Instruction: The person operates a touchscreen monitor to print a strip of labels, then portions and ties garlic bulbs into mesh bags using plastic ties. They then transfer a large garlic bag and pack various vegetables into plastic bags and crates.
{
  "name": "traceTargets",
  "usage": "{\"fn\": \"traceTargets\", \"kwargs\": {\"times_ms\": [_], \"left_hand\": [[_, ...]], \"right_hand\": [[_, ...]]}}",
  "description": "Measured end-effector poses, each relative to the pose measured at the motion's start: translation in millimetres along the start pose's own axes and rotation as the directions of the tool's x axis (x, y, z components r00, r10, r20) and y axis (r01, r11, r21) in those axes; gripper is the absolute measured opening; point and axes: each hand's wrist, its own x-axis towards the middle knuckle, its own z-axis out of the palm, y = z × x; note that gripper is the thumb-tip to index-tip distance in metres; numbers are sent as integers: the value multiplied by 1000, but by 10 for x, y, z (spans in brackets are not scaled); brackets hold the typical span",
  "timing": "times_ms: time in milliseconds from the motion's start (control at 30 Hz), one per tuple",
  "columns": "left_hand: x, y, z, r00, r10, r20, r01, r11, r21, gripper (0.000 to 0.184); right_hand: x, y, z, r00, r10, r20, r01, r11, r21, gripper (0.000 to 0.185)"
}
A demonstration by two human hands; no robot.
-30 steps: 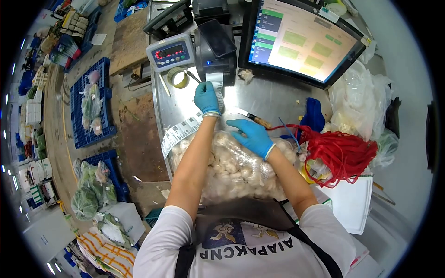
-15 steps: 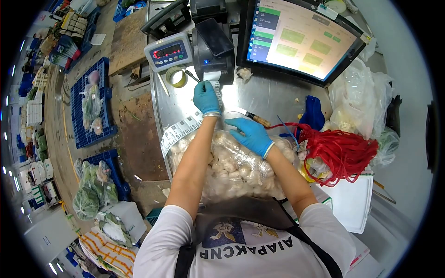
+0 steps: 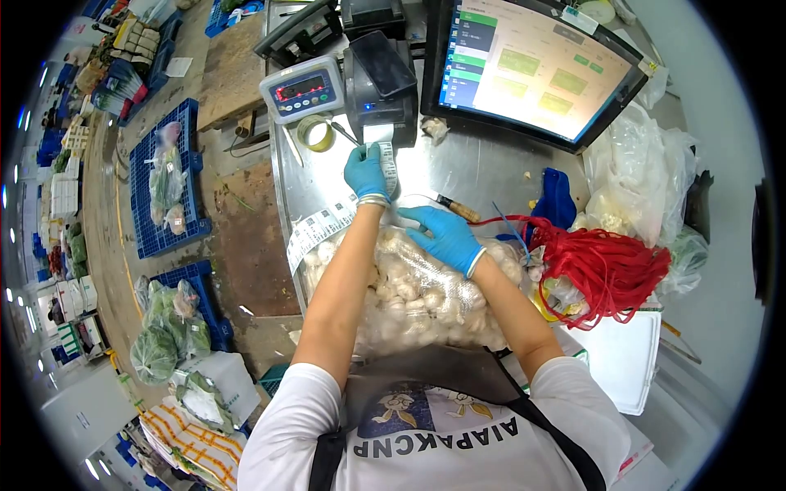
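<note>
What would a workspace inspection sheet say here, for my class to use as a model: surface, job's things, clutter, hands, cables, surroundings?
Surface: metal table, shiny, with small scraps.
Job's things: printed label strip running from the black printer; clear bag of pale bulbs.
Clutter: tape roll, wooden-handled knife, red netting, blue cloth.
Hands: both blue-gloved; left hand grips the strip, right hand lies on the bag.
Cables: apparently a thin dark cord, left of the table.
Surroundings: lit monitor, digital display unit, blue pallet with bagged produce.
</note>
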Motion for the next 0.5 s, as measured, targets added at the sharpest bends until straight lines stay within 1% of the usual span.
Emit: {"fn": "traceTargets", "kwargs": {"times_ms": [33, 100, 133, 200, 233, 300, 367, 400, 467, 500], "left_hand": [[14, -6, -13, 1000, -19, 20, 20, 998, -57, 19], [46, -26, -24, 1000, 9, 24, -8, 998, -58, 17], [56, -43, -33, 999, 22, 25, -21, 998, -57, 16], [26, -31, -42, 995, 92, 23, -92, 996, -15, 15], [-18, 62, -45, 991, 128, 24, -129, 992, 6, 14], [-207, 367, -119, 993, 97, 62, -86, 984, -158, 14], [-507, 861, -355, 991, 92, 102, -59, 958, -282, 13], [-608, 1021, -527, 985, 140, 104, -103, 948, -300, 12], [-877, 1462, -922, 969, 225, 103, -181, 928, -326, 11], [-1022, 1681, -1116, 963, 251, 103, -212, 934, -286, 11]], "right_hand": [[5, 15, 10, 1000, -16, -3, 15, 1000, -17, 35], [10, 51, 42, 999, -46, -7, 46, 998, -49, 34], [9, 50, 46, 999, -33, 9, 33, 998, -62, 35], [2, 35, 48, 999, -5, 43, 9, 996, -88, 35], [-1, 37, 50, 1000, -15, 12, 15, 999, -42, 35], [-3, 48, 29, 998, -34, -55, 36, 998, 49, 36], [-7, 97, -81, 996, 46, -79, -32, 986, 164, 42], [-26, 116, -126, 994, 81, -77, -62, 973, 223, 45], [-18, -142, -233, 985, 87, -150, -45, 964, 263, 63], [16, -428, -267, 981, -84, -172, 123, 966, 228, 72]]}}
